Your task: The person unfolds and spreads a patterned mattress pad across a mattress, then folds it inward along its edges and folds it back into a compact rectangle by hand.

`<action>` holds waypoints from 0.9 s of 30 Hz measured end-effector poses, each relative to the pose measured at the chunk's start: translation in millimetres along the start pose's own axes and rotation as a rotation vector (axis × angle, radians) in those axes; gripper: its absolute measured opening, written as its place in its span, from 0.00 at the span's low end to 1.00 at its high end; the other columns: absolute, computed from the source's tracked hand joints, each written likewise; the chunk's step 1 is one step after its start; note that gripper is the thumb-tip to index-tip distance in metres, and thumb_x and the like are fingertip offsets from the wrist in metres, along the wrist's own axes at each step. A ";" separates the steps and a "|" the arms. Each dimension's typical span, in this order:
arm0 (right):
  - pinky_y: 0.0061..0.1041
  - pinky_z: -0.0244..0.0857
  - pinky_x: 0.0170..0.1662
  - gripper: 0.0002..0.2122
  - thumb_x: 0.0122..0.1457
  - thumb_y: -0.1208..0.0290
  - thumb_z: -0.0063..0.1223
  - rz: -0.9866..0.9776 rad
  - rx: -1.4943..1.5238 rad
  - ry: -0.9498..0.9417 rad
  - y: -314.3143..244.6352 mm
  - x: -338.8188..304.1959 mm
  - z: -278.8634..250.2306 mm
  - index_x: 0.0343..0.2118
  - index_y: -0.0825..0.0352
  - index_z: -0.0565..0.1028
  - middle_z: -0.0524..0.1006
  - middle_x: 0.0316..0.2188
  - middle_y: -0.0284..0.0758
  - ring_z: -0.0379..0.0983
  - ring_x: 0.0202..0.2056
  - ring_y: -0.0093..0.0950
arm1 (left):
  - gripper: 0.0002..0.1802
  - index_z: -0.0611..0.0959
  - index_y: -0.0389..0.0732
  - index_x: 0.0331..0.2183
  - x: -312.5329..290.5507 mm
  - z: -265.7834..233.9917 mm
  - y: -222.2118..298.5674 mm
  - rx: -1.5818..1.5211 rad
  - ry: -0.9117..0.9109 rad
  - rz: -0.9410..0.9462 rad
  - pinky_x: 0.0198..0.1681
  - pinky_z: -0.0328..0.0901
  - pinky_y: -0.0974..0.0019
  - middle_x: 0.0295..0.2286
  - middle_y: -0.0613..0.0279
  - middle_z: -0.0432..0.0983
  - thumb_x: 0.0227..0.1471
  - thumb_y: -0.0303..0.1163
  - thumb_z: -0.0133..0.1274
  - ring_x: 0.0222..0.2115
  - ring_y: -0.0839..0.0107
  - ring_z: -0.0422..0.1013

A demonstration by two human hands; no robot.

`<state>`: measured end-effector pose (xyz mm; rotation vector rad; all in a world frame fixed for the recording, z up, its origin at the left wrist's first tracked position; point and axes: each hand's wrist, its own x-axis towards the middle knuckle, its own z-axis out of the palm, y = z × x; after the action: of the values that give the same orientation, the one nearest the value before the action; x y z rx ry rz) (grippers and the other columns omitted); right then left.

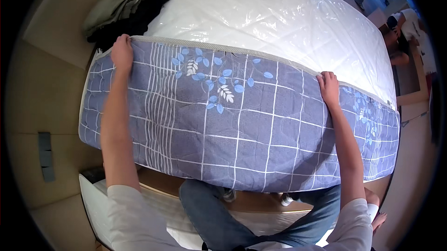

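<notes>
The left hand [122,55] and right hand [329,88] grasp the far border of the blue checked pad [253,132], set wide apart (seemingly to stretch it evenly), as it covers the plastic-wrapped mattress [279,16] along its near edge, dark clothes [123,11] lying by the left edge.

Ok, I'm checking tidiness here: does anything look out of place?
The crumpled olive and black cloth heap does: it sits bunched at the left edge of the mattress, beyond the left hand, while the checked cover lies spread.
</notes>
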<state>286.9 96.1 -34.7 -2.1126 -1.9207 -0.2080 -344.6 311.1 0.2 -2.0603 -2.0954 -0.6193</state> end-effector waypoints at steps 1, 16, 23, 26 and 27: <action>0.35 0.56 0.42 0.12 0.53 0.61 0.46 -0.002 0.006 0.010 -3.6 3.5 -0.1 0.34 0.65 0.70 0.69 0.33 0.38 0.65 0.38 0.36 | 0.10 0.73 0.42 0.36 -4.1 6.3 -0.4 0.004 0.011 0.001 0.37 0.62 0.55 0.34 0.54 0.71 0.49 0.33 0.44 0.36 0.53 0.67; 0.48 0.34 0.58 0.28 0.55 0.49 0.38 0.161 -0.204 0.067 -55.0 -30.8 -26.0 0.57 0.56 0.53 0.49 0.58 0.44 0.41 0.60 0.38 | 0.36 0.58 0.49 0.55 -323.1 -62.5 248.2 -0.259 -0.499 0.639 0.55 0.38 0.42 0.56 0.50 0.43 0.44 0.46 0.48 0.58 0.52 0.40; 0.47 0.34 0.57 0.27 0.55 0.52 0.38 0.224 -0.009 0.024 -44.4 -73.9 -83.7 0.56 0.55 0.55 0.51 0.58 0.43 0.43 0.59 0.38 | 0.34 0.60 0.49 0.54 -321.6 -63.2 258.3 -0.326 -0.385 0.636 0.56 0.39 0.44 0.56 0.53 0.46 0.44 0.41 0.48 0.57 0.55 0.43; 0.48 0.34 0.57 0.26 0.55 0.52 0.37 0.284 -0.140 0.221 -31.0 -128.3 -120.2 0.56 0.56 0.55 0.51 0.58 0.42 0.43 0.59 0.38 | 0.33 0.60 0.50 0.54 -326.5 -60.5 253.0 -0.264 -0.346 0.643 0.56 0.39 0.45 0.56 0.54 0.47 0.45 0.42 0.47 0.57 0.56 0.44; 0.48 0.34 0.57 0.26 0.56 0.53 0.36 0.366 -0.226 0.258 -18.1 -154.1 -130.6 0.57 0.56 0.55 0.51 0.58 0.42 0.42 0.60 0.37 | 0.33 0.60 0.50 0.54 -328.0 -59.9 249.2 -0.266 -0.337 0.655 0.56 0.39 0.45 0.56 0.54 0.47 0.45 0.42 0.47 0.57 0.56 0.44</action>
<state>262.9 -88.1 46.8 -2.3970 -1.3945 -0.6090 -93.5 -20.2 -21.7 -2.9596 -1.3508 -0.4804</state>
